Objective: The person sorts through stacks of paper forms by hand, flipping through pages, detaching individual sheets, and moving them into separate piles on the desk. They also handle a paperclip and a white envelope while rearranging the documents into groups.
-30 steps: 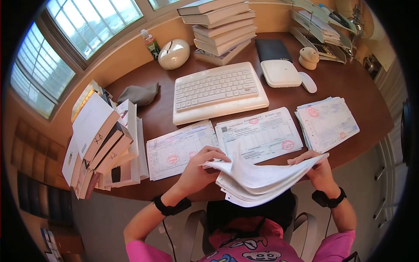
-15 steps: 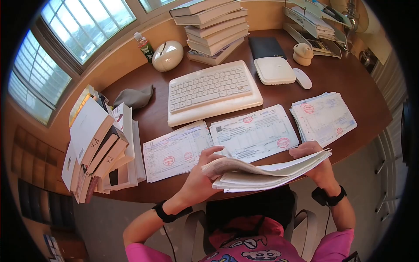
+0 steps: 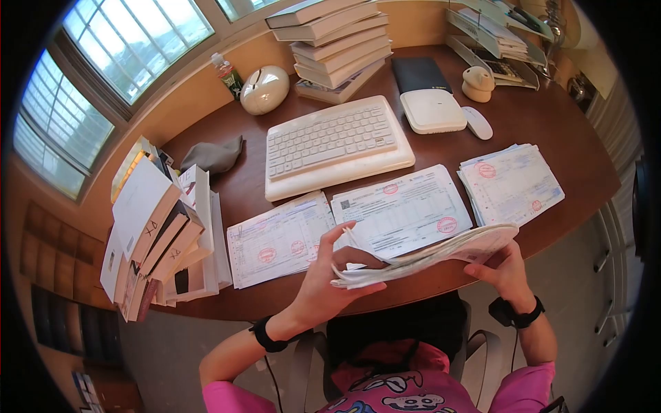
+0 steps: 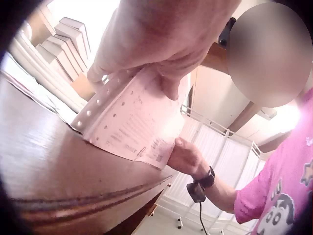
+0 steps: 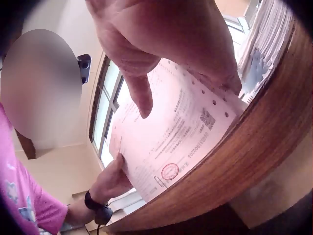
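A bundle of printed invoice sheets (image 3: 441, 249) is held up between both hands, close over the desk's front edge and standing nearly on edge. My left hand (image 3: 327, 275) grips the bundle's left end, thumb on the near side and index finger raised behind. At the other end my right hand (image 3: 505, 270) pinches the sheets, its thumb across the near face. Punched holes line the edge of the bundle (image 4: 132, 120) in the left wrist view. A red stamp and a QR code show on the sheet (image 5: 171, 132) in the right wrist view.
Three piles of stamped invoices lie behind the bundle: left (image 3: 275, 241), middle (image 3: 406, 210) and right (image 3: 513, 182). Beyond are a white keyboard (image 3: 337, 141), a white box (image 3: 434, 111) and a mouse (image 3: 477, 123). Books (image 3: 148, 220) crowd the left edge.
The bundle, earlier flopped toward the body with its sheets curving, is now tipped up on its edge. The left hand's grip has shifted, its thumb now along the near side.
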A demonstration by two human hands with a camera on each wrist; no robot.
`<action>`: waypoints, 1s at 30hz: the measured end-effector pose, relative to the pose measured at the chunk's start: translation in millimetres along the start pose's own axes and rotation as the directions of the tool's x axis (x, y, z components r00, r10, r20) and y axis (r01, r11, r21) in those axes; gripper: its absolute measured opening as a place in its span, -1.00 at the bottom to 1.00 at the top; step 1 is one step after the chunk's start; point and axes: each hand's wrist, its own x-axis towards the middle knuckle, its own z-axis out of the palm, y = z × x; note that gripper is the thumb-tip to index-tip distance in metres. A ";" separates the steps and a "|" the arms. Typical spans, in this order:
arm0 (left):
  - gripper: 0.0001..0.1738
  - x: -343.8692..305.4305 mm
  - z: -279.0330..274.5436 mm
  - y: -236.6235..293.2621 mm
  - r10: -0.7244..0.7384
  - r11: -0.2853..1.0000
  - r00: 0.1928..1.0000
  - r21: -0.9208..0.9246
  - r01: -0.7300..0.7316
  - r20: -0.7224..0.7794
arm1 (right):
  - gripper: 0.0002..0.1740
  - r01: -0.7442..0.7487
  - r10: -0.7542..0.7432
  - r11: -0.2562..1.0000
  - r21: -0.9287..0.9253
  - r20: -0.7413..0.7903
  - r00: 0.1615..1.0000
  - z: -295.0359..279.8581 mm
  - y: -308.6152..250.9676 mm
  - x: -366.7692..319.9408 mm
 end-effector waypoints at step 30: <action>-0.47 -10.2 -12.6 -6.8 -0.005 0.964 0.972 0.258 0.067 -0.236 | -0.42 0.014 -0.042 0.947 -0.320 -0.080 0.996 22.2 2.3 11.3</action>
